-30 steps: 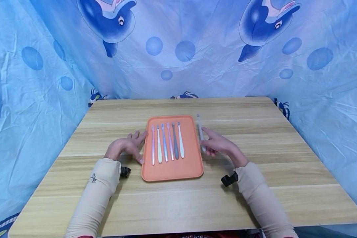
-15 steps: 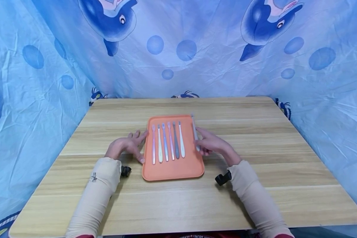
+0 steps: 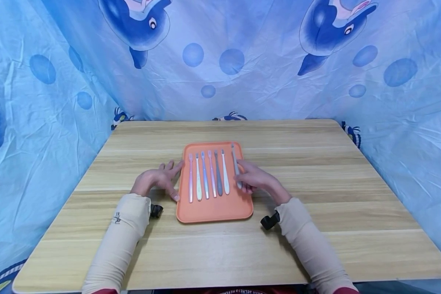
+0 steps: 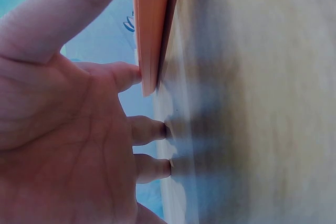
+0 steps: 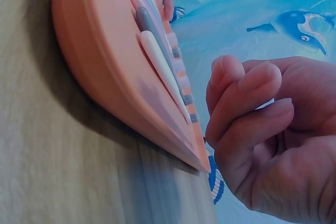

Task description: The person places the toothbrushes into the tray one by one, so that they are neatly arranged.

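Observation:
An orange tray (image 3: 214, 213) carries several toothbrushes side by side, heads toward the far edge: a pink one (image 3: 190, 183) at the left, then pale green, blue, pink, dark grey (image 3: 219, 179) and white (image 3: 226, 176). Over the tray's right side, my right hand (image 3: 256, 179) pinches a grey toothbrush (image 3: 235, 161) by its handle, its head pointing away. Curled fingers (image 5: 247, 98) hide that toothbrush in the right wrist view. My left hand (image 3: 157, 181) is spread at the tray's left edge, with thumb and index fingertip against the rim (image 4: 149, 35).
The tray lies on a wood-grain table (image 3: 316, 163). Behind and beside it hangs a blue curtain (image 3: 264, 94) printed with dolphins and bubbles. A dark wrist camera (image 3: 270, 221) sticks out from the right sleeve, another (image 3: 156, 210) from the left.
My right hand has carried the grey toothbrush leftward, from beside the tray to over its right side. The left hand has stayed at the rim.

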Action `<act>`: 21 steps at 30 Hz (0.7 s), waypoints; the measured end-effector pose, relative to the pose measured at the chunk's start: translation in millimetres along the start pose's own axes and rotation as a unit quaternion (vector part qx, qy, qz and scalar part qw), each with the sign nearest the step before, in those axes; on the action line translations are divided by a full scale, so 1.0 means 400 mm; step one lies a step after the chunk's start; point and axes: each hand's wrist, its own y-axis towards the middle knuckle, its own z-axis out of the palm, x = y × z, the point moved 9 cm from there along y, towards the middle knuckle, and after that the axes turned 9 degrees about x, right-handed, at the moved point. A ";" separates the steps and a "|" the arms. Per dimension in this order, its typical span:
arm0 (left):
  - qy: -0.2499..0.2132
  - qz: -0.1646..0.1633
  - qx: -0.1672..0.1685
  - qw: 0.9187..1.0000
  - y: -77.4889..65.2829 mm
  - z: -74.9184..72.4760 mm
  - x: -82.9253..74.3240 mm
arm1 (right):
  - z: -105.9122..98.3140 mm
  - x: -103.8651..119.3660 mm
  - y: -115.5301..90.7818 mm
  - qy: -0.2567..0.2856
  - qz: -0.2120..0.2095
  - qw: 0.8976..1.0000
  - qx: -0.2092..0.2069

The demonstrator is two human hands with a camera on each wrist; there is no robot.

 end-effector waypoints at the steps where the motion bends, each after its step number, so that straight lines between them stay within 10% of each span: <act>1: 0.000 0.000 0.000 1.000 0.000 0.000 -0.001 | 0.001 0.000 0.001 -0.001 0.002 1.000 0.000; 21: 0.004 0.005 -0.005 1.000 0.001 0.001 -0.004 | 0.017 -0.026 0.043 -0.016 0.051 0.999 -0.006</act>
